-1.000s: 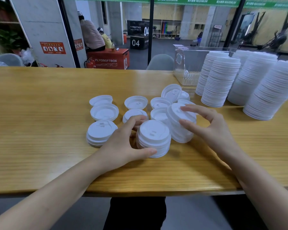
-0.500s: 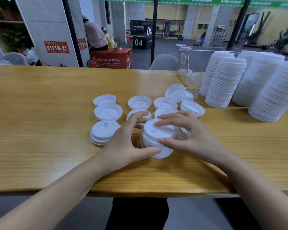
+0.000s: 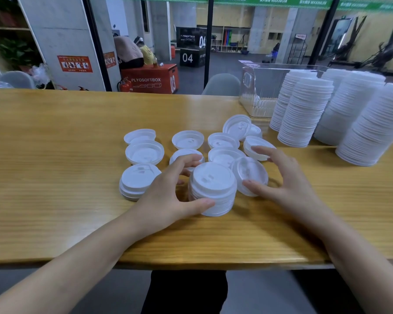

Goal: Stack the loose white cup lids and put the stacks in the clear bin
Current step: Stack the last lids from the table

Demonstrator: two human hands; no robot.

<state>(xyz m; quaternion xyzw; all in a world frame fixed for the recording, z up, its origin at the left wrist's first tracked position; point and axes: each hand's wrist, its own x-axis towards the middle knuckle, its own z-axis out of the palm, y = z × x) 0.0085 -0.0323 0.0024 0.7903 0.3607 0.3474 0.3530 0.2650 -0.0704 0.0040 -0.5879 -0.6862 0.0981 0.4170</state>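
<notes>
Tabletop (image 3: 55,159) holdings:
- Short lid stack (image 3: 211,189) in left grip (image 3: 166,198).
- Low stack (image 3: 137,180) just left of that grip.
- Tilted lid (image 3: 251,174) just right, leaning on the held stack, beside right grip (image 3: 288,184).
- Loose lids (image 3: 187,139) behind.
- Tall stacks (image 3: 304,114) far right and behind, with clear bin (image 3: 256,96) behind them.

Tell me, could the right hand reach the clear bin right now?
Probably yes: the right hand is open, and tall lid stacks cover only the right part of the clear bin; its left end stands free.

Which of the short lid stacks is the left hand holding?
The centre stack, with the left hand curled round it; the lower stack to its left lies outside the grip.
</notes>
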